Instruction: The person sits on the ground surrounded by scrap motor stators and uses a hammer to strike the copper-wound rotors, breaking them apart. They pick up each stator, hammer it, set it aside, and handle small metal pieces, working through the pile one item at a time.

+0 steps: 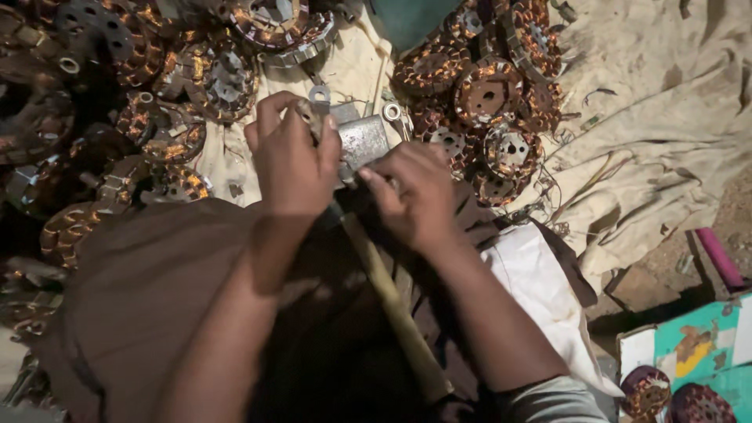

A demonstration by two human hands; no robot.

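My left hand (291, 157) is closed around a small metal part beside a grey metal block (364, 141) in front of me. Fingers of my right hand (415, 192) pinch the block's near edge. A hammer with a wooden handle (392, 301) lies along my lap, its head hidden under my hands. Wrench ends (394, 113) poke out behind the block. What exactly the left hand holds is mostly hidden by its fingers.
Piles of round copper-wound motor stators lie at the left (157, 86) and at the back right (489, 94). A crumpled beige cloth (658, 125) covers the ground. A pink rod (719, 257) and a teal box (697, 345) with two more stators sit at the right.
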